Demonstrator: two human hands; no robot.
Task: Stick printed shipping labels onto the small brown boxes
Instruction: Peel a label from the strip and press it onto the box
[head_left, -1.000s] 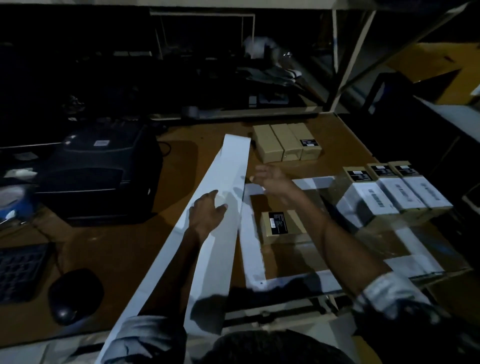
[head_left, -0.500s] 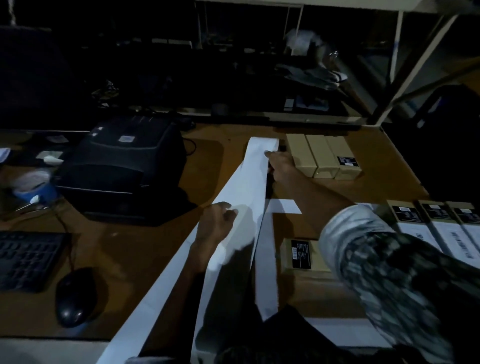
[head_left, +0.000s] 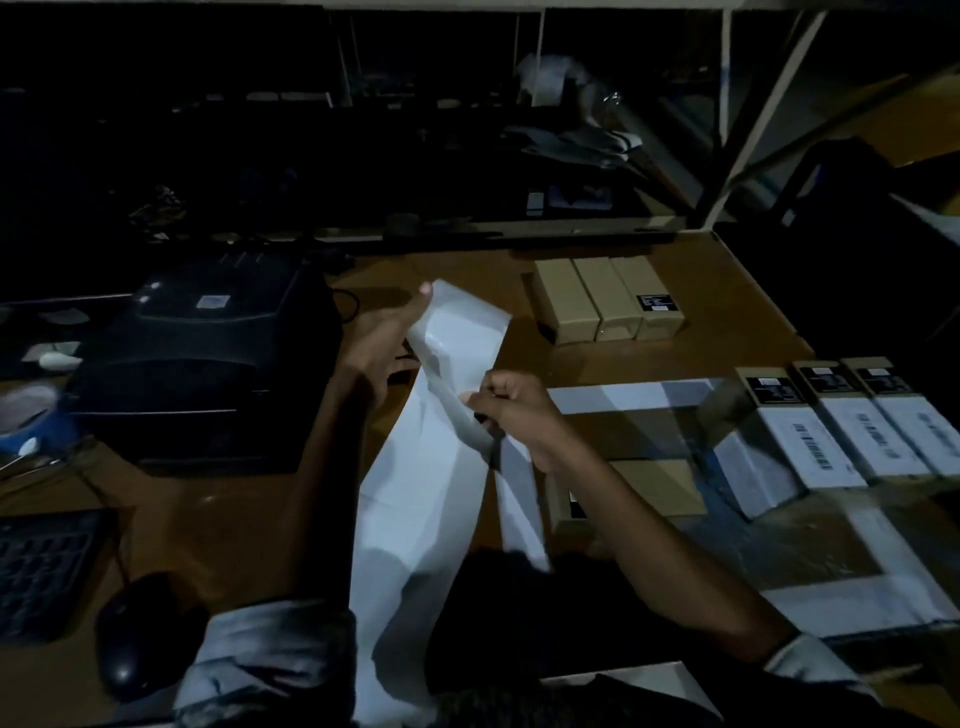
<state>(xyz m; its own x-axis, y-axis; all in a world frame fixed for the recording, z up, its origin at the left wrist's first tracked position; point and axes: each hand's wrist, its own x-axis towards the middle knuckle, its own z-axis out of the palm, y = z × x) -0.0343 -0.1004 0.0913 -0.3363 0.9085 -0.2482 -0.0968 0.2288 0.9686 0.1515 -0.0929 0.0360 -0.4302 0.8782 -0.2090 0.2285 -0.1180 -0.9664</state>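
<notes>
A long white label strip (head_left: 421, 499) is held up above the brown desk (head_left: 467, 270), just right of the black label printer (head_left: 208, 358). Its far end is gripped by the left hand (head_left: 379, 343), whose thumb and fingers are closed on the strip's left edge, one fingertip showing at the top corner. A peeled layer near the middle of the strip is pinched by the right hand (head_left: 511, 415), the fingers curled tight into a near fist around it; whether this is a label or the backing cannot be told. From the hands the strip hangs down towards the person's lap.

Right of the printer, at the far side of the desk, three small brown boxes (head_left: 605, 304) are set side by side and touching, the rightmost one bearing a dark sticker. Further right, near the desk's edge, three more boxes (head_left: 857, 421) are lined up with white barcode labels on top and dark stickers at their far ends. One more brown box (head_left: 654, 488) lies flat, partly hidden by the right forearm. White strips (head_left: 639, 397) are laid on the desk around it.

In front of the printer, a dark keyboard (head_left: 41, 566) and a black mouse (head_left: 130, 634) are seen at the near edge.
</notes>
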